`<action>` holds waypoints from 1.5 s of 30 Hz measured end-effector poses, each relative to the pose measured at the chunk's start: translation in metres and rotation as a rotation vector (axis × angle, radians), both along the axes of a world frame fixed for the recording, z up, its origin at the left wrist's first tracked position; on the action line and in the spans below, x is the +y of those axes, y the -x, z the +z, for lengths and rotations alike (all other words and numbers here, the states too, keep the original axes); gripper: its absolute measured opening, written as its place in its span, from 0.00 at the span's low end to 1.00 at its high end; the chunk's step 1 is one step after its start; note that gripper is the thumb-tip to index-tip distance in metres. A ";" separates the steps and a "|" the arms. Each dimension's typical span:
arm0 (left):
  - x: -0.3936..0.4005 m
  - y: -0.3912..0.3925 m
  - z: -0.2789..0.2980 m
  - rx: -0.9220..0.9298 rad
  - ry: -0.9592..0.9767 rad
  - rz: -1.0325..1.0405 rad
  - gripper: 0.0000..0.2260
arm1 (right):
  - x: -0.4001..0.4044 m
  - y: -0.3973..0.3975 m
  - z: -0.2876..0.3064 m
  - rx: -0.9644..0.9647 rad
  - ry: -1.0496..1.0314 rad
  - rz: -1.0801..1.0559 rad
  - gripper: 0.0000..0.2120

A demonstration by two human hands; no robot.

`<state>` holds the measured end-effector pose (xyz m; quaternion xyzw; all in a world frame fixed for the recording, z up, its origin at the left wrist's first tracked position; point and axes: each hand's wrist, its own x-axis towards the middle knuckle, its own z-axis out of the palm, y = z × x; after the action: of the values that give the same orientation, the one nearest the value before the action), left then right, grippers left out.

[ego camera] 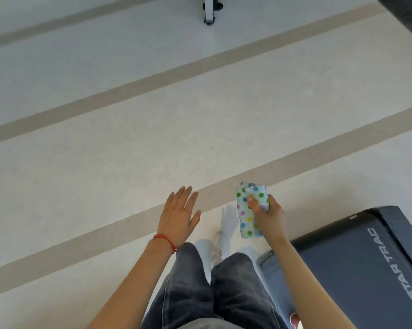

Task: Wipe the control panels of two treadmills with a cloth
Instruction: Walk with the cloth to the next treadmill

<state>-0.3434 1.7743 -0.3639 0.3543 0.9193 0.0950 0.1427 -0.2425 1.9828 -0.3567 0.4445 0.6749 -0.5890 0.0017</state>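
Note:
My right hand (pixel 270 217) grips a folded white cloth with coloured dots (pixel 247 210), held in the air above the floor. My left hand (pixel 180 216) is spread flat with fingers apart, palm down, holding nothing; a red string bracelet circles its wrist. The rear end of a dark treadmill deck (pixel 356 264) lettered STAR TRAC lies at the lower right, just right of my right forearm. No control panel is in view.
Pale floor with tan stripes (pixel 200 67) running diagonally fills most of the view. A white equipment leg with a black foot (pixel 209 10) stands at the top centre. A dark object (pixel 404 15) fills the top right corner. My legs in grey jeans are below.

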 end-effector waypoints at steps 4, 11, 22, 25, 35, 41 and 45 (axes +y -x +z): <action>0.064 0.053 0.001 0.019 -0.016 -0.128 0.31 | 0.043 0.029 0.004 0.006 0.001 -0.088 0.12; 0.184 0.136 -0.007 0.068 -0.065 -0.416 0.23 | 0.116 0.058 -0.003 -0.034 -0.001 -0.393 0.10; 0.388 0.212 -0.010 0.056 -0.111 -0.867 0.22 | 0.223 0.075 0.000 -0.113 -0.010 -0.920 0.06; 0.439 0.213 -0.012 0.043 -0.122 -0.928 0.22 | 0.255 0.070 0.002 -0.099 -0.028 -0.992 0.06; 0.635 0.168 -0.016 0.016 -0.081 -1.082 0.22 | 0.424 0.029 0.011 -0.054 -0.068 -1.103 0.06; 0.755 0.135 -0.004 0.018 -0.117 -1.170 0.21 | 0.521 0.004 0.020 -0.069 -0.069 -1.136 0.05; 0.828 0.120 -0.001 0.024 -0.161 -1.212 0.22 | 0.575 -0.008 0.018 -0.085 -0.070 -1.194 0.06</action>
<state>-0.4632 2.6023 -0.3650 0.8250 0.5456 0.0623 0.1339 -0.2347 2.5582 -0.3392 0.7697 0.3267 -0.4473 -0.3174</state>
